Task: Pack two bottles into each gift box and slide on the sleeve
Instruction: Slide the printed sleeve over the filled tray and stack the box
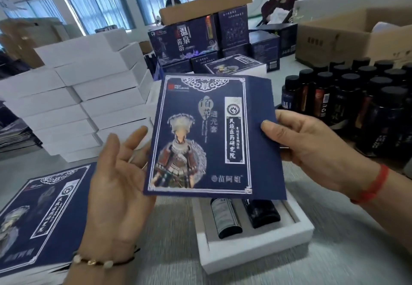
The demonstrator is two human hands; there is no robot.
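A flat navy sleeve (207, 135) printed with a costumed figure and silver borders hangs in the air above the table. My right hand (312, 146) pinches its right edge, thumb on top. My left hand (118, 173) is at the sleeve's left edge, palm up, its fingers straight and behind the sleeve. Below the sleeve lies an open white gift box (256, 255) with two dark bottles (227, 220) (260, 213) lying side by side in it; their upper parts are hidden by the sleeve.
A pile of flat navy sleeves (38, 217) lies at the left front. Stacked white boxes (84, 97) stand at the left, many dark bottles (356, 97) at the right, finished navy boxes (200, 39) and brown cartons (356, 34) behind. People sit beyond them.
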